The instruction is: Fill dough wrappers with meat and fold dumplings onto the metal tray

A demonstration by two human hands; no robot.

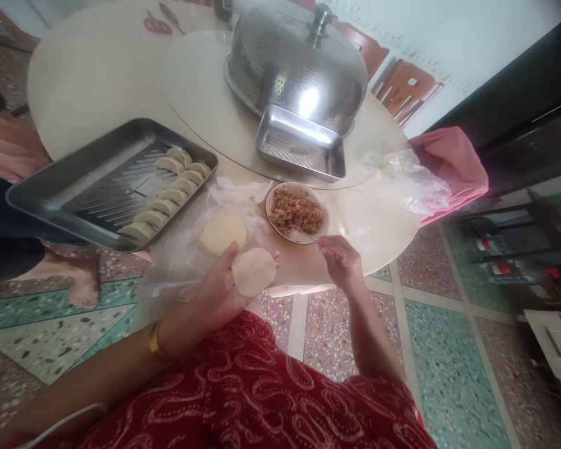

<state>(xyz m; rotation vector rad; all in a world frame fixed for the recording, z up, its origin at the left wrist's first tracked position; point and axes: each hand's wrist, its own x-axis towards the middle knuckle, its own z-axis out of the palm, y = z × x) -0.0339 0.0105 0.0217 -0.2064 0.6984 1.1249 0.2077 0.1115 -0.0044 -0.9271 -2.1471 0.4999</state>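
Observation:
A round dumpling wrapper (254, 272) lies across the palm and fingers of my left hand (222, 280), with the thumb over its edge. My right hand (340, 259) pinches the handle of a spoon (303, 233), whose head is down in the meat filling (295, 209). That filling sits in a white bowl (326, 221) near the table's edge. Just beyond my left hand, a stack of wrappers (222, 234) rests on a plastic bag (182, 249). Several folded dumplings (174, 196) line the right side of a large metal tray (70, 218).
A perforated metal dome cover (290, 68) stands on the glass turntable (201, 93), a small metal tray (303, 149) leaning against it. Red scissors (157, 25) lie at the far left. A clear plastic bag (416, 181) is at the right. Another person's foot (84, 284) shows at left.

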